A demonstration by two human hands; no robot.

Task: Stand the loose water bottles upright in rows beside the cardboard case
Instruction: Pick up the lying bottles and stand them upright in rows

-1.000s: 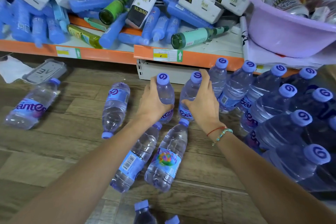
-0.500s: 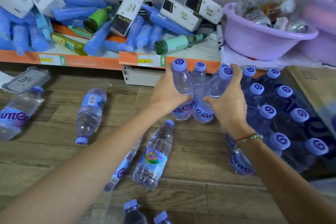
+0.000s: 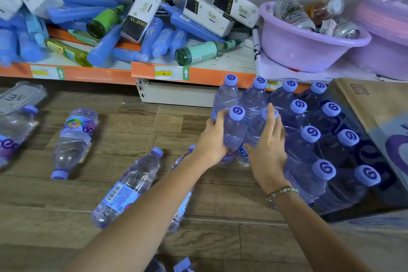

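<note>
My left hand (image 3: 212,139) grips an upright water bottle (image 3: 234,132) with a purple cap. My right hand (image 3: 268,146) grips a second upright bottle (image 3: 256,127) right beside it. Both bottles stand against the left side of the rows of upright bottles (image 3: 309,139). The cardboard case (image 3: 379,108) lies at the right of those rows. Loose bottles lie flat on the wooden floor: one at the left (image 3: 74,141), one at the far left edge (image 3: 13,132), one near my left forearm (image 3: 130,187). Another bottle (image 3: 181,205) is partly hidden under that forearm.
A low orange-edged shelf (image 3: 106,73) at the back holds blue bottles, green glass bottles and tissue packs. A purple basin (image 3: 309,44) with cans sits on it at the right. Two bottle caps (image 3: 183,265) show at the bottom edge. A flat plastic pack (image 3: 19,97) lies far left.
Both hands carried their two bottles to the right and lowered them against the standing rows. The view turned right, showing more of the cardboard case.
</note>
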